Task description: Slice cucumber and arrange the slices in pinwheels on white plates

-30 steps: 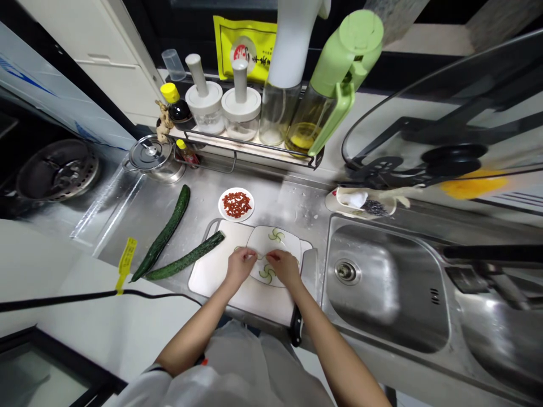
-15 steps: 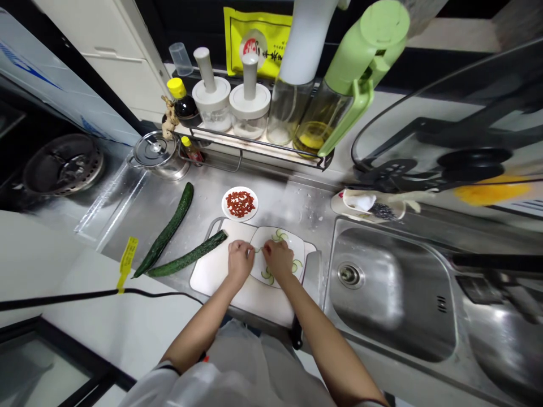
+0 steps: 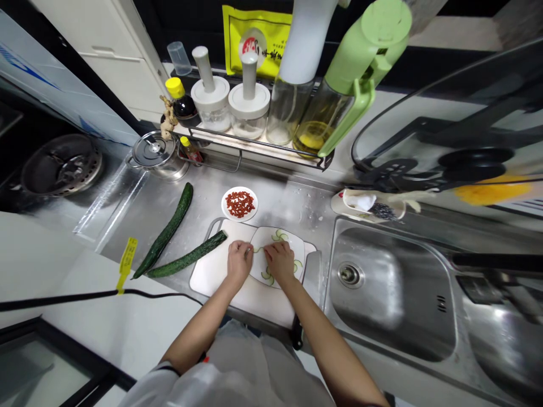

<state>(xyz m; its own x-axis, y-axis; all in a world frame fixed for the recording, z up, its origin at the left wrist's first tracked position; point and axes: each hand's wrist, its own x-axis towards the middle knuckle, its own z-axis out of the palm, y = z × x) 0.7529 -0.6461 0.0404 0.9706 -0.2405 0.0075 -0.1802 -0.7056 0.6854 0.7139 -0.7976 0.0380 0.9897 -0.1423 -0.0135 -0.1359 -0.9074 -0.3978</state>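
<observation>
Left hand (image 3: 240, 264), fingertips pinched on cucumber slice (image 3: 258, 249); right hand (image 3: 279, 262), curled at its far end, hold unclear; apparent step, arranging plate (image 3: 298, 247); next move calls for light, exact placement

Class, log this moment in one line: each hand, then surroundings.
left hand: at left end of green slice | right hand: at right end, over plate | around: cutting board, two cucumbers, dish of red pieces

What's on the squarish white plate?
On the plate: green slices in swirls, visible at its far, near and right parts. A thin green strip runs between the left hand and right hand. The right hand covers some of the plate; what's beneath can't be seen.
</observation>
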